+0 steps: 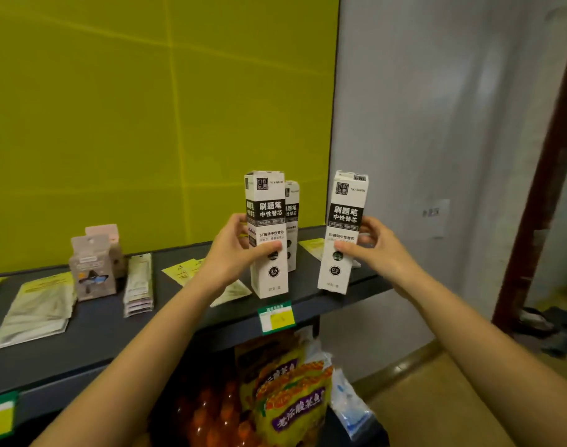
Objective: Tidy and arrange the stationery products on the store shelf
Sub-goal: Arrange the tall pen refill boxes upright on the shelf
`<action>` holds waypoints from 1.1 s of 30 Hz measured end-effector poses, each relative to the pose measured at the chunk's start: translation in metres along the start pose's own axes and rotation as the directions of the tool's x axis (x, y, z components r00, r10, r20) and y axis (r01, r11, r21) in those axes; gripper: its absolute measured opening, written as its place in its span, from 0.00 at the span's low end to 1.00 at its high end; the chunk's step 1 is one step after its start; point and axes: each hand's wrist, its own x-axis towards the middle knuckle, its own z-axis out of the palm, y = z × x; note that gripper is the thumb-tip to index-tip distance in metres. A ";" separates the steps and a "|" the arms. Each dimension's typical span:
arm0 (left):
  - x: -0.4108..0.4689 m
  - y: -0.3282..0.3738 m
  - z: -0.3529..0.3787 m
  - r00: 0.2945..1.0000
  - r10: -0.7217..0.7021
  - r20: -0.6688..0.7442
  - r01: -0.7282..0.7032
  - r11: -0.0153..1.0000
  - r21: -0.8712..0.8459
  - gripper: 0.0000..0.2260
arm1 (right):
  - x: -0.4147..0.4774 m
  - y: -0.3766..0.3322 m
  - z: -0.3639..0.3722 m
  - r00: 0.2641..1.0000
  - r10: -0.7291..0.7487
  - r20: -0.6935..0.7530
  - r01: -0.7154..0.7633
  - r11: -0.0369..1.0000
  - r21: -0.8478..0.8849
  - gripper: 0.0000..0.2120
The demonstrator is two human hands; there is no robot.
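Observation:
Two tall white refill boxes with black bands stand upright over the dark shelf (91,330). My left hand (240,250) grips the left box (267,204) around its middle, thumb across the front. My right hand (372,243) grips the right box (346,204) the same way, near the shelf's right end. A third identical box (292,201) stands just behind the left one, partly hidden by it.
On the shelf lie a silver pouch (36,311), a grey carded pack (93,269) with a pink one behind, a stack of flat packets (139,285) and yellow-labelled sachets (185,271). A green price tag (276,317) hangs on the edge. Snack bags (291,391) sit below.

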 end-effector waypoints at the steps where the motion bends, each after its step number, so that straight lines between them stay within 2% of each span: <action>1: 0.003 -0.003 0.007 1.000 -0.006 -0.027 0.007 1.000 0.010 0.22 | 0.011 0.006 -0.002 1.000 -0.005 0.029 0.005 1.000 0.010 0.25; 5: 0.012 -0.012 0.029 0.993 -0.025 -0.116 0.028 0.999 0.023 0.23 | 0.046 0.024 -0.001 0.991 -0.029 0.130 0.022 0.998 0.053 0.27; 12: 0.014 -0.028 0.051 0.987 -0.034 -0.157 0.049 0.995 0.091 0.24 | 0.074 0.049 0.017 0.967 -0.070 0.243 0.061 0.997 0.044 0.29; 17: 0.018 -0.030 0.052 0.989 -0.048 -0.142 0.066 0.990 0.125 0.25 | 0.080 0.057 0.015 0.950 -0.060 0.307 0.039 0.996 0.076 0.21; 23: 0.020 -0.033 0.049 0.991 -0.106 -0.081 0.118 0.980 0.162 0.25 | 0.085 0.062 0.007 0.927 -0.101 0.361 0.121 0.992 -0.033 0.24; 26: 0.016 -0.040 0.038 0.991 -0.137 -0.001 0.134 0.963 0.234 0.28 | 0.094 0.071 -0.008 0.954 -0.075 0.289 0.084 0.996 -0.021 0.22; 28: 0.008 -0.045 0.026 0.993 -0.098 -0.059 0.109 0.963 0.245 0.22 | 0.105 0.083 -0.022 0.987 -0.034 0.160 0.040 0.999 -0.036 0.17; 29: 0.003 -0.049 0.019 0.990 -0.073 -0.121 0.104 0.957 0.271 0.18 | 0.111 0.090 -0.027 0.995 0.001 0.100 0.008 0.995 -0.096 0.15; 30: -0.003 -0.053 0.013 0.979 -0.052 -0.196 0.119 0.929 0.350 0.14 | 0.116 0.098 -0.032 0.996 0.050 0.069 -0.036 0.983 -0.181 0.15; 31: -0.007 -0.057 0.007 0.962 -0.035 -0.270 0.166 0.860 0.482 0.12 | 0.119 0.104 -0.033 0.992 0.108 0.070 -0.084 0.955 -0.284 0.17; 33: -0.014 -0.063 0.001 0.930 -0.021 -0.368 0.300 0.623 0.722 0.15 | 0.124 0.117 -0.029 0.972 0.208 0.105 -0.135 0.870 -0.474 0.28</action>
